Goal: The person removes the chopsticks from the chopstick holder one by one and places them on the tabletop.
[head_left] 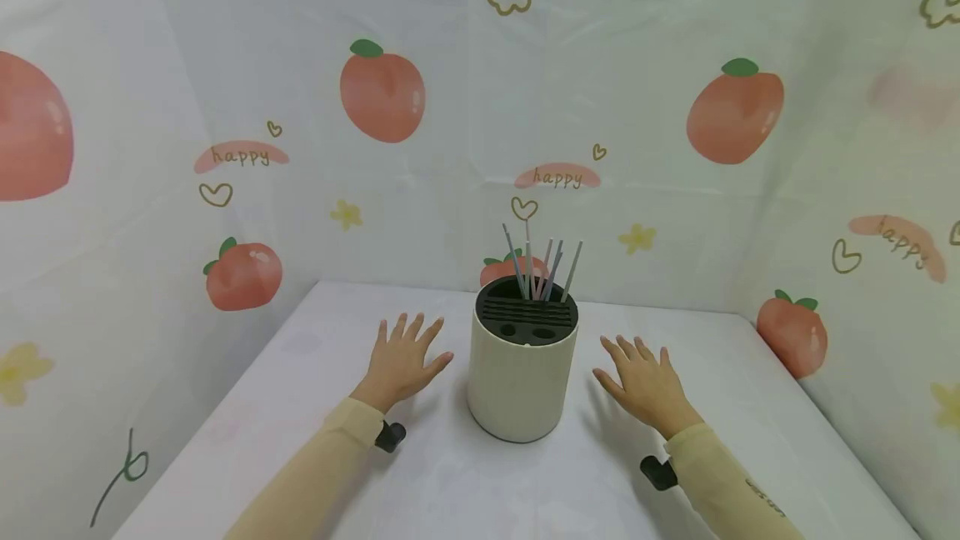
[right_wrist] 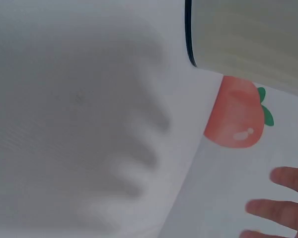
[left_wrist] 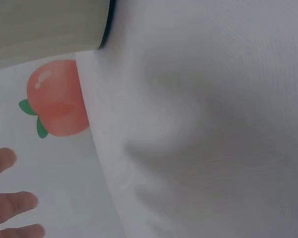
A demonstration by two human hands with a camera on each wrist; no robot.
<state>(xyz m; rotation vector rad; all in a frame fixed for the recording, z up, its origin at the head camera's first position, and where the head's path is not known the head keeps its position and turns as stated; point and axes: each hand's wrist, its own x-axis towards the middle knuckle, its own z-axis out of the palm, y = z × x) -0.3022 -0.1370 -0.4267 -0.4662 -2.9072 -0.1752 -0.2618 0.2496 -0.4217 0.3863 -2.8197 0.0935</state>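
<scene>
A cream cylindrical holder [head_left: 519, 390] with a black slotted top [head_left: 525, 322] stands upright on the white table. Several thin, pale sticks [head_left: 552, 269] lean out of the opening at its back; their exact kind is too small to tell. To the left of the holder is my left hand [head_left: 399, 361], its fingers spread and nothing in it. On the other side my right hand [head_left: 647, 383] is likewise spread and holds nothing. Both hands are apart from the holder. Each wrist view catches part of the holder's cream wall [left_wrist: 44, 29] [right_wrist: 253, 39] and some fingertips.
The white tabletop [head_left: 465, 498] meets a white cloth backdrop [head_left: 465, 107] printed with peaches, flowers and "happy" lettering at the back and sides. Small black devices [head_left: 390, 437] are strapped at both wrists. Soft hand shadows fall on the tabletop.
</scene>
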